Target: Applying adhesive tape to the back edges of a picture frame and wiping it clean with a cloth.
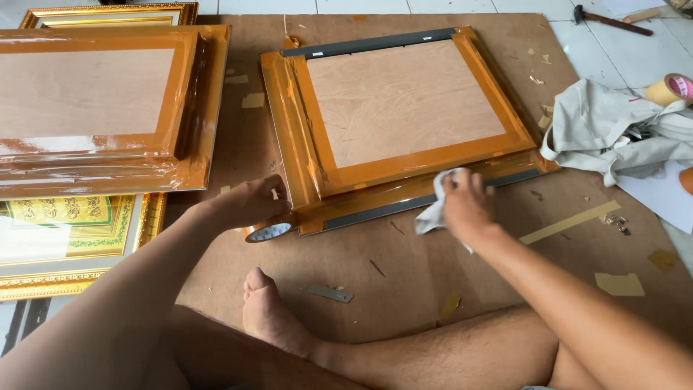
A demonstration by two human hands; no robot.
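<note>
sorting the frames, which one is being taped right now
The face-down frame in the middle: both hands touch its near edge. The stacked frames on the left lie untouched.

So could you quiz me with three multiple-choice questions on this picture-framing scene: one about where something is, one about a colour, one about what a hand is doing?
1. Where does the hammer lie?
A. top right, on the white tiled floor
B. on the taped frame
C. beside the foot

2. What colour is the tape around the back of the frame in the middle?
A. blue
B. orange-brown
C. green

3. What is the right hand doing?
A. resting empty on the knee
B. gripping the hammer
C. holding a white cloth against the frame's lower edge

Answers:
1. A, it lies past the brown board, on the tiles.
2. B, shiny orange-brown strips border the plywood backing.
3. C, the fingers close on the cloth at the frame's near edge, while the left hand holds a tape roll at the frame's corner.
</note>
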